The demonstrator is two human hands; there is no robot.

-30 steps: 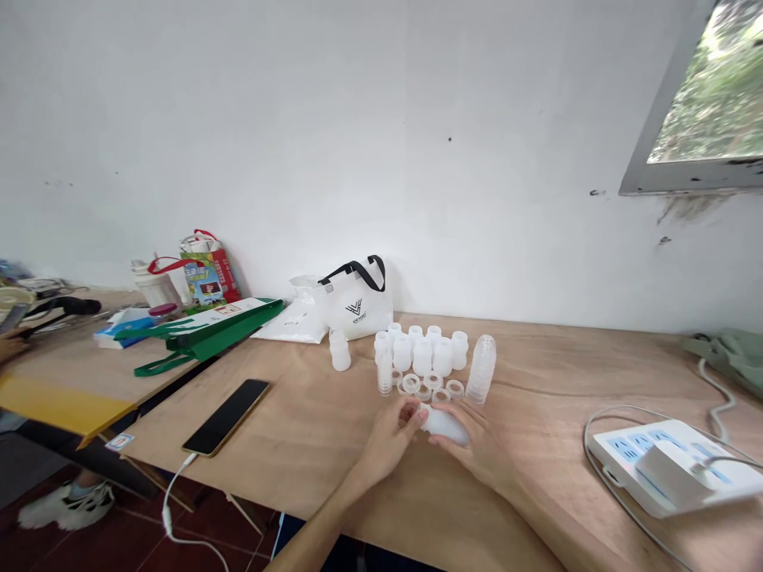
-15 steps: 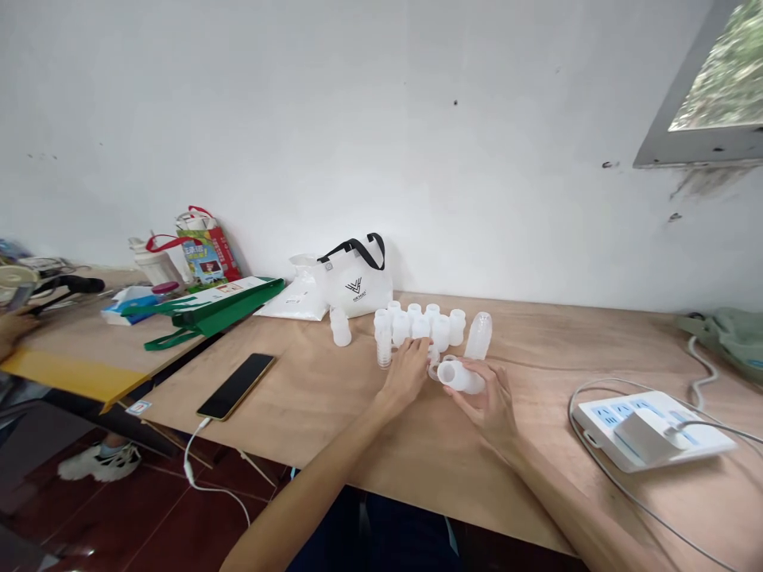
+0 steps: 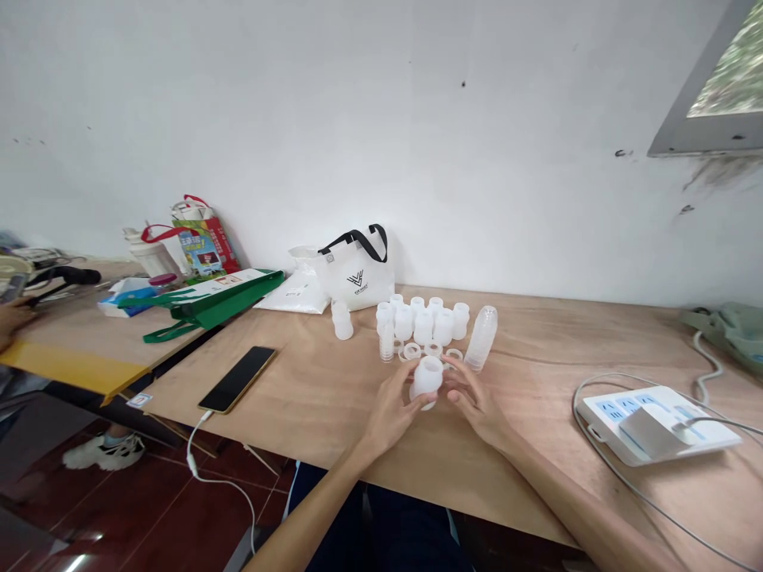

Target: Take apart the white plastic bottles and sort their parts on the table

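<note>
Two hands, left hand [image 3: 390, 411] and right hand [image 3: 477, 401], clasp one small white plastic bottle [image 3: 427, 378]: upright, neck up, long axis vertical.

Your forearms angle inward and your left hand [image 3: 398, 403] and right hand [image 3: 475, 400] meet close together in front of you, fingers curled in a shared grip.

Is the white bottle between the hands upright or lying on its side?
Upright: the white bottle stands neck up between the left hand and the right hand.
</note>
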